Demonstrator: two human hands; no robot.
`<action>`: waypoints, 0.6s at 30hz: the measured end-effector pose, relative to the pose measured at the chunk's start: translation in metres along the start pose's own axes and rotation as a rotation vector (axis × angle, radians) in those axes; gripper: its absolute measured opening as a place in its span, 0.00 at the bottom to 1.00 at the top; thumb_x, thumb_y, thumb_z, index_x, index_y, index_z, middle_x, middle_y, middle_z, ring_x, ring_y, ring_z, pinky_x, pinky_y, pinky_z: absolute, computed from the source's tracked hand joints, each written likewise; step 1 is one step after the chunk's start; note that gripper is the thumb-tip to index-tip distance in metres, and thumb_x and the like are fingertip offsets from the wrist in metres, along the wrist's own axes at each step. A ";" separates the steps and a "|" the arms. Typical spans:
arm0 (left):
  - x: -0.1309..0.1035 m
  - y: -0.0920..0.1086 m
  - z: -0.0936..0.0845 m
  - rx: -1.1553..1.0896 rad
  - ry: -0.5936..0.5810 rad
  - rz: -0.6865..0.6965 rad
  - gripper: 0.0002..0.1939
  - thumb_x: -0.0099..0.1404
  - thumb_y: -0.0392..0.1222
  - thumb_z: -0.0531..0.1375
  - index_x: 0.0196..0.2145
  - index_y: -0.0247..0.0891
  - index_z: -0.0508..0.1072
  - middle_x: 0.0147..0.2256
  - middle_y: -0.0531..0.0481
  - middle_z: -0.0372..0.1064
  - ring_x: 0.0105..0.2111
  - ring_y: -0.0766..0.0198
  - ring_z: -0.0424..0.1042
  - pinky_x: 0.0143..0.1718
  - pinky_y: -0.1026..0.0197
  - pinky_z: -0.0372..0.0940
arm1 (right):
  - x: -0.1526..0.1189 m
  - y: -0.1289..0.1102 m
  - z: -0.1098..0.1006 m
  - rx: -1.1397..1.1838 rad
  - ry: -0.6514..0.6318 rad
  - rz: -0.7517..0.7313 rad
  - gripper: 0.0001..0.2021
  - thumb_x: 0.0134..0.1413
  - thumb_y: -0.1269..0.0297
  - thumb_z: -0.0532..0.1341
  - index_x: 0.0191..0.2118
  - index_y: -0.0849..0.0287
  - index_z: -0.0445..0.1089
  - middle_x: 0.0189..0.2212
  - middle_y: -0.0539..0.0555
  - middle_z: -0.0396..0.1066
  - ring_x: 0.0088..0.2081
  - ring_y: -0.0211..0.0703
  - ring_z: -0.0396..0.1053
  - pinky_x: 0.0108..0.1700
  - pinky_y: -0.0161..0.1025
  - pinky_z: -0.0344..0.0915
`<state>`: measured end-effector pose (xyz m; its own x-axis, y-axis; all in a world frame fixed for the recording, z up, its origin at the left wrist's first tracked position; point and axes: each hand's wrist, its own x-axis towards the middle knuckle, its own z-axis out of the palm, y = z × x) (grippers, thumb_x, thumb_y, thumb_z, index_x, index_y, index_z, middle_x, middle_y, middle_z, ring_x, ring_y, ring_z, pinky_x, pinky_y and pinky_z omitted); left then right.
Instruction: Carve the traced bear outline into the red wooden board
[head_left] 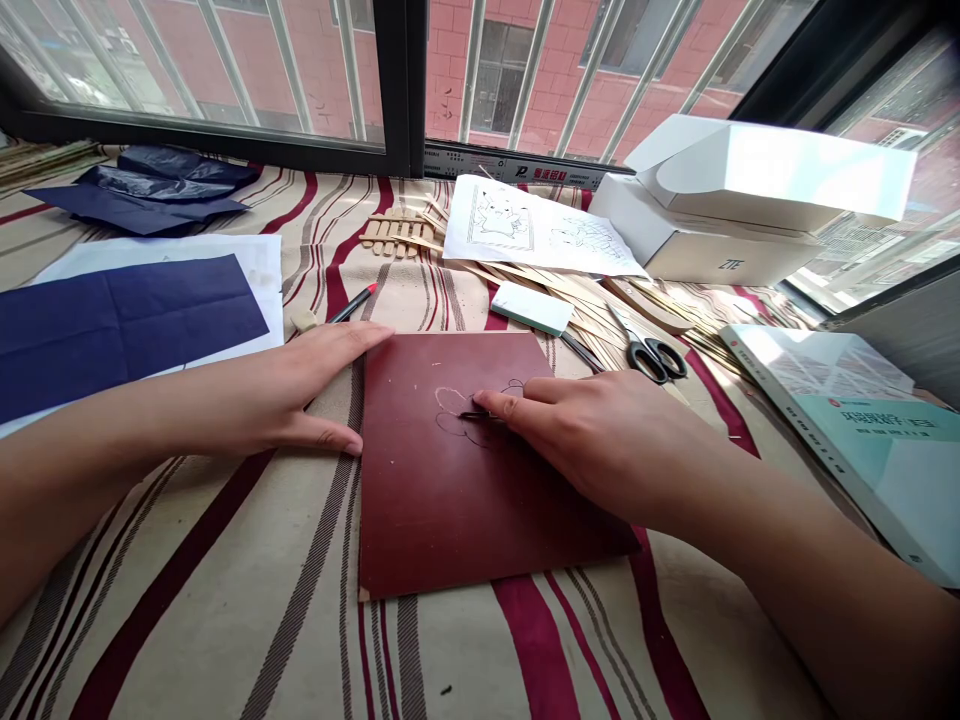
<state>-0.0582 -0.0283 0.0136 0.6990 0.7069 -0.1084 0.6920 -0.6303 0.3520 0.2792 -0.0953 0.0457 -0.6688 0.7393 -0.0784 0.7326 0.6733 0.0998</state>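
Observation:
A dark red board [450, 510] lies flat on the striped cloth in front of me. Thin dark outlines of a rounded, petal-like figure are drawn on it, and one stretch of the line is scratched pale. My right hand [577, 430] is closed around a thin dark carving tool [471, 415], its tip on the drawn figure; most of the tool is hidden under my fingers. At the board's left edge rests my left hand [315, 390], thumb and fingers spread apart, fingertips touching the edge and upper left corner.
Scissors [656, 360], an eraser [532, 308] and wooden strips [585, 305] lie beyond the board. Drawn paper [525, 225] and a white box [720, 250] stand near the window. A book [862, 420] is right; dark blue sheets [127, 325] and a red-ended pen [352, 303] are left.

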 end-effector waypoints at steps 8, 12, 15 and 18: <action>0.004 -0.011 0.001 -0.047 -0.028 -0.012 0.58 0.65 0.78 0.63 0.80 0.47 0.50 0.80 0.43 0.50 0.77 0.32 0.53 0.77 0.40 0.56 | 0.005 -0.011 -0.012 -0.087 -0.073 -0.007 0.22 0.69 0.72 0.58 0.65 0.57 0.75 0.36 0.56 0.80 0.26 0.41 0.71 0.27 0.41 0.43; 0.005 -0.011 0.002 -0.053 -0.031 -0.006 0.57 0.65 0.78 0.63 0.80 0.48 0.49 0.80 0.41 0.49 0.78 0.31 0.52 0.77 0.39 0.56 | 0.006 -0.009 -0.012 -0.082 -0.084 -0.003 0.23 0.70 0.72 0.57 0.65 0.56 0.75 0.36 0.55 0.80 0.27 0.41 0.70 0.27 0.41 0.41; 0.005 -0.010 0.003 -0.055 -0.032 -0.002 0.57 0.65 0.78 0.63 0.80 0.48 0.50 0.80 0.41 0.49 0.77 0.30 0.51 0.76 0.40 0.56 | 0.006 -0.006 -0.012 -0.061 -0.106 0.007 0.24 0.70 0.73 0.56 0.65 0.55 0.76 0.38 0.55 0.81 0.27 0.41 0.70 0.27 0.41 0.40; 0.006 -0.010 0.003 -0.049 -0.036 0.001 0.57 0.66 0.77 0.63 0.80 0.48 0.49 0.80 0.40 0.48 0.78 0.31 0.51 0.77 0.40 0.56 | 0.007 -0.004 -0.012 -0.037 -0.118 0.003 0.25 0.69 0.74 0.56 0.66 0.53 0.75 0.40 0.55 0.82 0.27 0.41 0.70 0.27 0.40 0.40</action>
<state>-0.0604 -0.0192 0.0070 0.7062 0.6938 -0.1411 0.6824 -0.6139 0.3969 0.2701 -0.0935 0.0564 -0.6454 0.7388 -0.1941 0.7280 0.6718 0.1368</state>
